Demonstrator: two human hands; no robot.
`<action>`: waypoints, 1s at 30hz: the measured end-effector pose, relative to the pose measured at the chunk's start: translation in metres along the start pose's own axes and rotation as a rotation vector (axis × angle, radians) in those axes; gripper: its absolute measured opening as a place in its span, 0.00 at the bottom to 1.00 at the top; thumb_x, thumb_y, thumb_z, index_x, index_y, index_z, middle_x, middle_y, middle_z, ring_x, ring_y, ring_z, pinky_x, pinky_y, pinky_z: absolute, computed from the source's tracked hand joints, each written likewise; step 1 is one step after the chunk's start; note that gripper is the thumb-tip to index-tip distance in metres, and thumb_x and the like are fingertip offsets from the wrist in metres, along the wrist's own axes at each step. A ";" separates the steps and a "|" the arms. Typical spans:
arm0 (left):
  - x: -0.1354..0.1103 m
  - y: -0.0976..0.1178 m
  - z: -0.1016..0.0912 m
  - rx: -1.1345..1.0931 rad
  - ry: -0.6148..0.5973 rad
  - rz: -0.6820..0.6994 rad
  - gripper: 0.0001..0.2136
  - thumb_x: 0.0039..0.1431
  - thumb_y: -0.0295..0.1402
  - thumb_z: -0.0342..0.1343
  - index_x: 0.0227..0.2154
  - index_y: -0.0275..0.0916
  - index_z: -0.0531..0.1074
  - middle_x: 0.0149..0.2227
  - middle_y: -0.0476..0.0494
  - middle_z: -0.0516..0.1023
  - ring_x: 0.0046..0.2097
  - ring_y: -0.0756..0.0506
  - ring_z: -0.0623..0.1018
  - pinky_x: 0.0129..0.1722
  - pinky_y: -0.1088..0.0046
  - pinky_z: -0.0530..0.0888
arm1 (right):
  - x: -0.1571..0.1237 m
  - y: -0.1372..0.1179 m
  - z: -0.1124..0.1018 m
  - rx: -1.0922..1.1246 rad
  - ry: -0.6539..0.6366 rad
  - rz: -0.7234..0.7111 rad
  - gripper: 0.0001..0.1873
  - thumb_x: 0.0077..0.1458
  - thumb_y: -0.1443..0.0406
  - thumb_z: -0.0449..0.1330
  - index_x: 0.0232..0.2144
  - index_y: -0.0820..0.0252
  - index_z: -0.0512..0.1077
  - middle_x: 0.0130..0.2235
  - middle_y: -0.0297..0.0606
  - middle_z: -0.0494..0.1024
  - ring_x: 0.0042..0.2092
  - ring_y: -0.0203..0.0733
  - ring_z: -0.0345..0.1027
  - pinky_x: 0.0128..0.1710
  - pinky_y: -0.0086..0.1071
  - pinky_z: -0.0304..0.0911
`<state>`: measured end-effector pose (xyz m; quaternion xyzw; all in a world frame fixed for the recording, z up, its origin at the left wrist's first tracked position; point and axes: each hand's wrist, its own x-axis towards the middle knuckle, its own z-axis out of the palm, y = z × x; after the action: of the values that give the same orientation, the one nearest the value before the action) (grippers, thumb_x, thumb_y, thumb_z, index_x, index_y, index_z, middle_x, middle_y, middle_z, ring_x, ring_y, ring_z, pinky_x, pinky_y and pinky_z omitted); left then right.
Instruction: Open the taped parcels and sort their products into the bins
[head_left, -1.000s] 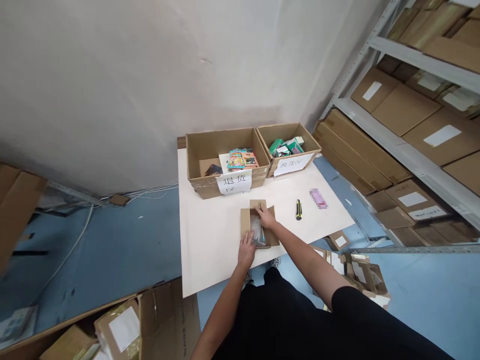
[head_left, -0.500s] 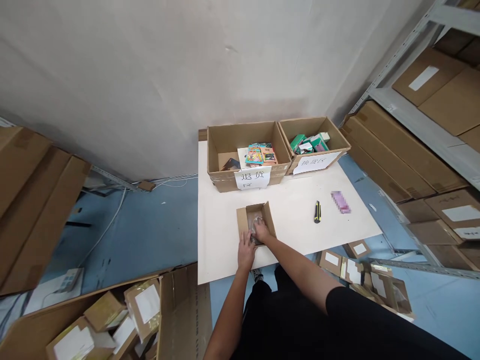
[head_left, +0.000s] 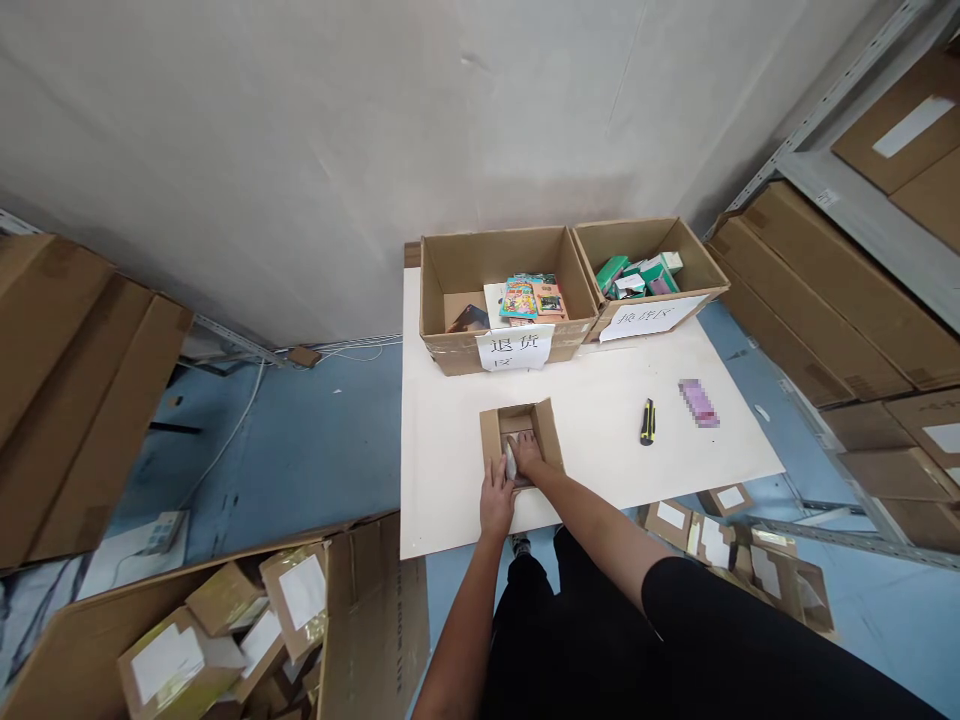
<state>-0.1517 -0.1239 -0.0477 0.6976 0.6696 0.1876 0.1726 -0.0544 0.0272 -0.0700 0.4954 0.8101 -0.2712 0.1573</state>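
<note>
A flat white tabletop (head_left: 450,470) stands over a blue floor against a bare grey-white wall, with grey metal shelving (head_left: 862,190) full of brown cartons on the right. A small cardboard box (head_left: 546,435) sits near the table's front edge, in the middle, mouth up and flaps spread; its long axis runs away from the person toward the wall. The right hand (head_left: 527,455) reaches inside it, fingers closed on a clear plastic packet (head_left: 510,460), glossy and crinkled, standing on edge lengthwise along the box. The left hand (head_left: 497,497) lies flat with loose fingers against the near wall, gripping nothing. Beyond are 2 open corrugated boxes, 1 wide (head_left: 457,270) and 1 smaller (head_left: 705,270), each with a paper label. A black-and-yellow utility knife (head_left: 647,421) lies to the right.
</note>
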 end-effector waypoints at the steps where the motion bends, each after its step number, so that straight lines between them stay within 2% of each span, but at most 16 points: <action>1: 0.001 0.001 -0.001 -0.001 -0.004 0.003 0.11 0.66 0.26 0.55 0.47 0.43 0.78 0.76 0.46 0.56 0.78 0.35 0.39 0.73 0.44 0.63 | -0.002 -0.001 -0.004 -0.010 -0.002 0.000 0.70 0.22 0.72 0.79 0.71 0.54 0.61 0.73 0.56 0.56 0.72 0.69 0.50 0.72 0.51 0.48; 4: 0.002 0.003 -0.004 0.006 -0.005 0.004 0.08 0.65 0.25 0.57 0.42 0.42 0.78 0.77 0.46 0.52 0.78 0.34 0.42 0.73 0.43 0.63 | -0.009 -0.005 -0.020 -0.018 -0.017 -0.024 0.58 0.31 0.72 0.77 0.67 0.59 0.66 0.68 0.57 0.67 0.67 0.67 0.60 0.70 0.51 0.50; 7: 0.003 0.002 -0.008 0.027 0.031 -0.038 0.06 0.65 0.26 0.57 0.37 0.42 0.78 0.78 0.47 0.50 0.78 0.34 0.45 0.73 0.46 0.64 | -0.021 -0.008 -0.042 0.000 -0.010 -0.070 0.40 0.44 0.70 0.73 0.61 0.62 0.71 0.56 0.54 0.80 0.59 0.61 0.72 0.66 0.48 0.57; 9: 0.004 -0.002 -0.010 0.038 0.062 -0.067 0.06 0.64 0.26 0.57 0.36 0.43 0.78 0.77 0.48 0.52 0.78 0.34 0.45 0.72 0.49 0.66 | -0.030 -0.008 -0.060 -0.003 0.017 -0.074 0.30 0.52 0.69 0.70 0.58 0.60 0.73 0.50 0.50 0.83 0.54 0.56 0.77 0.59 0.42 0.63; 11: 0.005 -0.009 -0.014 0.047 0.076 -0.079 0.06 0.62 0.26 0.58 0.34 0.43 0.78 0.77 0.49 0.54 0.78 0.33 0.44 0.71 0.49 0.67 | -0.042 -0.004 -0.082 0.011 0.084 -0.086 0.24 0.58 0.67 0.67 0.57 0.56 0.73 0.49 0.46 0.84 0.52 0.53 0.78 0.52 0.37 0.66; 13: 0.005 -0.020 -0.020 0.056 0.079 -0.078 0.06 0.60 0.26 0.59 0.32 0.43 0.78 0.76 0.51 0.58 0.78 0.32 0.46 0.70 0.49 0.69 | -0.054 0.005 -0.109 0.070 0.200 -0.120 0.20 0.61 0.65 0.65 0.56 0.53 0.74 0.50 0.42 0.84 0.51 0.51 0.78 0.48 0.34 0.66; 16: 0.003 -0.042 -0.036 0.066 0.105 -0.082 0.05 0.60 0.28 0.60 0.30 0.44 0.78 0.75 0.51 0.60 0.77 0.31 0.48 0.69 0.50 0.71 | -0.071 0.030 -0.153 0.189 0.336 -0.187 0.18 0.61 0.65 0.65 0.54 0.51 0.75 0.49 0.38 0.83 0.48 0.48 0.78 0.45 0.32 0.64; 19: 0.001 -0.068 -0.058 0.068 0.153 -0.071 0.05 0.60 0.29 0.60 0.30 0.44 0.79 0.75 0.49 0.60 0.77 0.28 0.51 0.68 0.46 0.71 | -0.077 0.063 -0.191 0.211 0.280 -0.197 0.17 0.58 0.65 0.68 0.51 0.51 0.77 0.46 0.36 0.83 0.47 0.48 0.77 0.45 0.32 0.64; 21: 0.002 -0.083 -0.073 0.078 0.169 -0.061 0.05 0.59 0.29 0.60 0.32 0.44 0.80 0.74 0.47 0.61 0.76 0.27 0.53 0.67 0.44 0.71 | -0.073 0.084 -0.203 0.178 0.210 -0.149 0.21 0.54 0.66 0.70 0.51 0.51 0.78 0.47 0.38 0.83 0.49 0.50 0.76 0.48 0.34 0.64; 23: 0.004 -0.093 -0.086 0.096 0.154 -0.049 0.07 0.58 0.28 0.59 0.37 0.44 0.81 0.73 0.45 0.64 0.76 0.27 0.56 0.67 0.44 0.71 | -0.067 0.103 -0.201 0.139 0.169 -0.064 0.32 0.48 0.68 0.74 0.57 0.49 0.76 0.54 0.41 0.80 0.56 0.53 0.73 0.56 0.38 0.62; 26: 0.007 -0.090 -0.098 0.103 0.104 -0.019 0.17 0.55 0.26 0.58 0.47 0.44 0.80 0.71 0.42 0.66 0.74 0.28 0.59 0.68 0.45 0.70 | -0.061 0.124 -0.170 0.117 0.188 0.156 0.51 0.43 0.68 0.76 0.69 0.47 0.64 0.69 0.48 0.66 0.70 0.61 0.57 0.66 0.49 0.54; 28: 0.007 -0.078 -0.102 0.087 0.105 -0.016 0.21 0.55 0.25 0.56 0.52 0.43 0.78 0.70 0.40 0.67 0.74 0.29 0.59 0.69 0.45 0.68 | -0.063 0.135 -0.137 0.126 0.256 0.295 0.51 0.49 0.66 0.73 0.72 0.51 0.59 0.73 0.52 0.59 0.73 0.61 0.49 0.68 0.51 0.52; 30: 0.007 -0.062 -0.101 0.059 0.155 -0.040 0.23 0.57 0.25 0.54 0.56 0.43 0.76 0.69 0.39 0.68 0.73 0.30 0.61 0.70 0.45 0.67 | -0.068 0.144 -0.101 0.146 0.302 0.351 0.43 0.57 0.66 0.66 0.72 0.55 0.59 0.74 0.53 0.56 0.74 0.57 0.47 0.68 0.48 0.53</action>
<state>-0.2547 -0.1151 0.0097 0.6723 0.6999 0.2178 0.1036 0.1063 0.0907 0.0057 0.6737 0.7041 -0.2205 0.0426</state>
